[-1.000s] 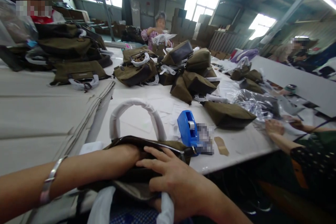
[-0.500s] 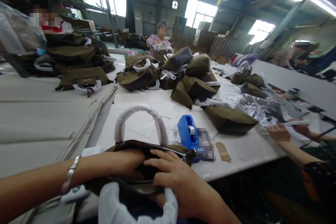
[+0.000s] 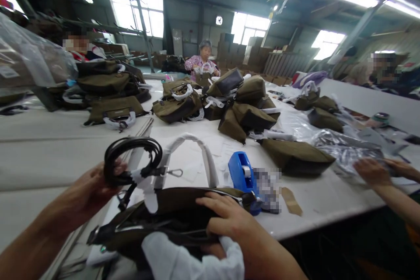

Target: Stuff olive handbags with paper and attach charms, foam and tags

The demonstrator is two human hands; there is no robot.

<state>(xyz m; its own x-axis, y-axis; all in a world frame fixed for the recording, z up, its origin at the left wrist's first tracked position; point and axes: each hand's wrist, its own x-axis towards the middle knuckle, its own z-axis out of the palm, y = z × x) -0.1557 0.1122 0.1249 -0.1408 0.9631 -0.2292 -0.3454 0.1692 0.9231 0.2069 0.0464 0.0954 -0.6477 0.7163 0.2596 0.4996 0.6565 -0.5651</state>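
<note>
The person's left hand (image 3: 90,192) is closed around a coiled black strap (image 3: 131,157), lifted just above the open mouth of an olive bag (image 3: 170,218) that rests at the near edge of the desk (image 3: 315,201). The strap is bundled into a loop, with a white paper wrap about its lower part and a small metal clip (image 3: 175,173) sticking out to the right of the hand. The right hand (image 3: 226,223) lies flat over the bag's rim by the zip, fingers (image 3: 210,203) spread and pressing down on the fabric; it steadies the bag rather than clamping it.

The bag looks like soft canvas: it sags and folds under the right hand, so it is likely to be light, floppy and not fragile. It would hold best at the zipped rim or at the white-wrapped handle (image 3: 193,148) arching just beyond both hands. A second white-wrapped handle (image 3: 193,258) lies below the right hand, nearest the person. The strap seems limp and springy, liable to uncoil if the grip loosens, so pinching it across the whole coil looks the safer hold. The paper wraps may tear or slide if pulled hard.

Just beyond the right hand stands a blue tape dispenser (image 3: 243,175). Farther off lie more olive bags (image 3: 239,100), and to the far right a co-worker's hand (image 3: 372,170) rests on clear plastic sheeting (image 3: 341,148).
</note>
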